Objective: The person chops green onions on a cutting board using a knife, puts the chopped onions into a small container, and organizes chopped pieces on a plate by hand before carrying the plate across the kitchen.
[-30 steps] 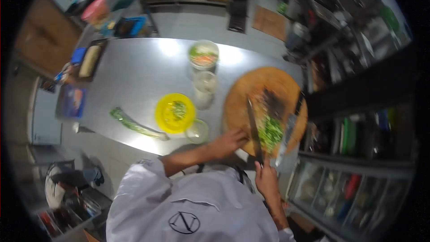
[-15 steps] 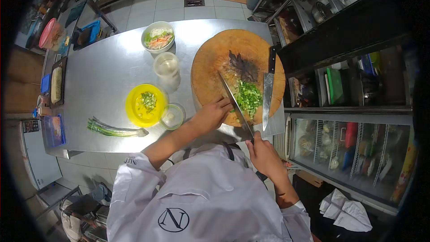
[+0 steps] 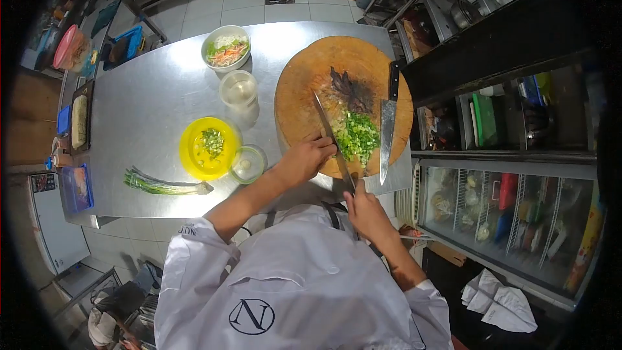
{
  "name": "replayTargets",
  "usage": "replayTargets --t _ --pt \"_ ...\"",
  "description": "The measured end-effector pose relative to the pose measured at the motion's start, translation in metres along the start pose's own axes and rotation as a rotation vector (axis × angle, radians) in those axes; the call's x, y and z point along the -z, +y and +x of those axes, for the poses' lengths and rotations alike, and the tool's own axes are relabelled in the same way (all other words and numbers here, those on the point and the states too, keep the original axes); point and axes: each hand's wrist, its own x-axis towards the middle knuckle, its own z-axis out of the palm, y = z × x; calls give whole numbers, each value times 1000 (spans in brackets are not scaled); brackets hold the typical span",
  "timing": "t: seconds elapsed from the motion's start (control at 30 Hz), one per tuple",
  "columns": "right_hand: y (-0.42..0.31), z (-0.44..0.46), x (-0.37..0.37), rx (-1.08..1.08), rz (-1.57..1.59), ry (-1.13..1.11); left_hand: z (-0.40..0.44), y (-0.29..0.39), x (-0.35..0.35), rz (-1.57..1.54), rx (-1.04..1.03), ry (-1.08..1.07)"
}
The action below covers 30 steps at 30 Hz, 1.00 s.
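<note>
While my right hand (image 3: 368,210) is closed around the handle of a knife (image 3: 329,128), the head view shows the blade running away from me over the round cutting board (image 3: 301,91). My left hand (image 3: 312,155) is beside that blade, fingers bent and close to the steel; whether they pinch anything I cannot tell, since the fingertips hide what is under them. Just right of the blade lie the chopped greens (image 3: 357,137), heaped on the board, with dark shreds (image 3: 352,91) just beyond them.

What worries me most is the narrow gap between edge and fingertips: a slip of the blade or a straightened finger could mean a cut. The second knife (image 3: 387,129) lies loose along the board's right side, its tip toward me, so a careless sweep of my right wrist might knock it or catch on it. Pushing the heap too far would likely mix it with the shreds.

As for materials, the board looks like thick wood, stained and darker in the middle. The greens are small, moist-looking bits, pale to bright; the shreds look limp and leathery. The tabletop (image 3: 146,113) is smooth, shiny metal. On it, to my left, are a round yellow bowl (image 3: 190,157) holding more green pieces, a clear cup (image 3: 238,89) and a long leafy stalk (image 3: 165,184) with a pale end.
</note>
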Motion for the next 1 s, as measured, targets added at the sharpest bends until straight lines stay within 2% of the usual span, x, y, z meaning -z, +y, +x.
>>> replayTargets --t 0.17,0.23,0.37,0.57,0.63,0.77,0.87,1.0 --pt "-13 -4 24 19 -9 17 0 -3 -1 -45 -19 62" --pt "-15 -9 26 5 9 -47 -2 -2 -1 -48 -9 72" --pt "-4 10 -5 22 66 37 -1 -2 0 -46 -9 42" --pt "-11 2 10 39 30 -58 -5 -2 2 -60 5 53" --pt "-5 14 -12 11 73 9 -5 -5 -2 -43 -22 72" --pt "-6 14 -7 15 58 59 -11 2 1 8 -95 109" --pt "0 14 -8 23 43 53 -16 11 2 63 -89 144" --pt "7 13 -2 32 -58 112 -18 6 0 -24 -14 145"
